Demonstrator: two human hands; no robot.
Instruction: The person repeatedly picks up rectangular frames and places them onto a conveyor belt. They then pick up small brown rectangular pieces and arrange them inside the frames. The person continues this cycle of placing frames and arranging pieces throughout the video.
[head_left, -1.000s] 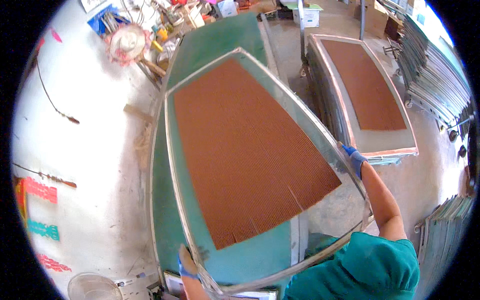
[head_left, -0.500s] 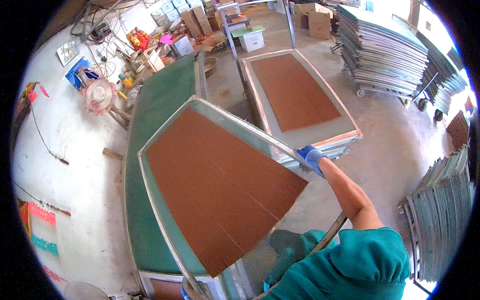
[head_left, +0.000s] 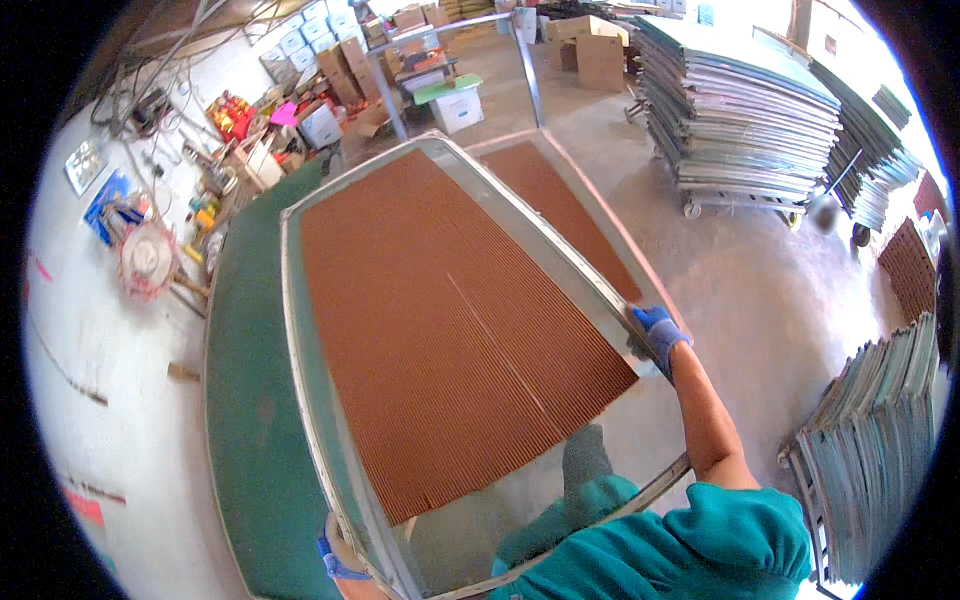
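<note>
Both my hands, in blue gloves, hold a large mesh screen frame (head_left: pixel 303 345) by opposite side rails. A brown sheet of fine, close-set ridges (head_left: pixel 450 340) covers most of its mesh; the strip of mesh nearest me is bare and shows my green clothing through it. My right hand (head_left: pixel 658 332) is closed around the right rail. Low at the left rail, my left hand (head_left: pixel 342 562) grips the frame, its fingers partly hidden. Beyond and partly under the held frame lies another screen frame (head_left: pixel 600 185) with a similar brown sheet (head_left: pixel 572 215).
A long green table (head_left: pixel 245 420) runs along the left. Tall stacks of screen frames on wheeled carts stand at far right (head_left: pixel 740 110) and near right (head_left: pixel 870 440). An upright metal frame (head_left: pixel 530 75), a white box (head_left: pixel 458 108) and cartons (head_left: pixel 600 60) are at the back.
The held frame has swung rightward away from the green table and now overlaps the other screen frame. My left hand has come further into view; both hands keep their grip.
</note>
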